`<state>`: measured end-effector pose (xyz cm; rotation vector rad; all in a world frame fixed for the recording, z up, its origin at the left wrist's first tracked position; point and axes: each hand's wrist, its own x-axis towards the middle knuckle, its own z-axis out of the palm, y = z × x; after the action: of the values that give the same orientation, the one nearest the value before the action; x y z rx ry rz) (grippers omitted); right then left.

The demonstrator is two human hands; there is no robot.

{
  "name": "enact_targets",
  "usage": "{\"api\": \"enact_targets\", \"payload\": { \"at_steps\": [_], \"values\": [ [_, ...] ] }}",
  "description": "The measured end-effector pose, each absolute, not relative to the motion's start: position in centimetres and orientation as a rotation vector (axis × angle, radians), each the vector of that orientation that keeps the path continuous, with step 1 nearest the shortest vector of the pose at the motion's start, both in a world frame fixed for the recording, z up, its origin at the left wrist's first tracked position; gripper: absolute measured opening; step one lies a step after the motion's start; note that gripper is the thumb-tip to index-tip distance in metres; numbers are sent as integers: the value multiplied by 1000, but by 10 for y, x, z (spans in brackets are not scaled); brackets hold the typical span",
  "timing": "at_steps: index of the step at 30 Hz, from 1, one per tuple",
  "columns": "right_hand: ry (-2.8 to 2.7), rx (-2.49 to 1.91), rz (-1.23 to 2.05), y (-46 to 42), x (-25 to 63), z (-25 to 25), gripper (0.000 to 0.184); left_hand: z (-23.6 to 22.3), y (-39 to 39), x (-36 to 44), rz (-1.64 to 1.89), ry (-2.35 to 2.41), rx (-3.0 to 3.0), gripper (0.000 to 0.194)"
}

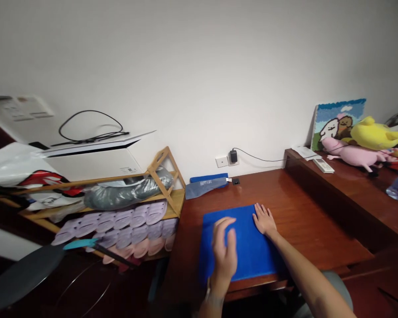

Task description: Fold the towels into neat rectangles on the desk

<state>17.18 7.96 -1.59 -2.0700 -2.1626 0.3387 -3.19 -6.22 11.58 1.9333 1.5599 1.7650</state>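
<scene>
A bright blue cloth [248, 256] lies spread flat on the reddish-brown wooden desk [305, 216], its near edge at the desk's front. My right hand [264, 219] rests palm down at the cloth's far right corner, fingers spread. Above the left part of the cloth is my left hand [224, 251], raised, with thumb and fingers curved apart and nothing between them. Toward the wall lies a folded grey-blue cloth [207, 186] lettered "HAPPY LIFE", with another blue cloth [209, 177] partly hidden behind it.
A wooden rack [175, 203] with rows of lilac and pink slippers [122, 221] stands left of the desk. A black plug [233, 155] sits in the wall socket, its cord running right. Plush toys [354, 154] and a white remote [323, 165] lie on the raised right-hand surface.
</scene>
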Motion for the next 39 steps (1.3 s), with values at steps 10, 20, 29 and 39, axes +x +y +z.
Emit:
{"api": "enact_targets", "payload": {
  "at_steps": [10,20,29,39],
  "values": [
    [-2184,-2057,307,81,173,-29,68,-5,53,28,379,1664,2468,57],
    [-2170,-2083,275,79,171,-29,70,-12,62,-134,193,2193,2232,63],
    [-2149,-2098,252,79,170,-33,71,-15,52,-153,287,2286,2204,63],
    [-2154,-2099,261,80,169,-32,71,11,47,-102,426,2057,2415,57]
  ]
}}
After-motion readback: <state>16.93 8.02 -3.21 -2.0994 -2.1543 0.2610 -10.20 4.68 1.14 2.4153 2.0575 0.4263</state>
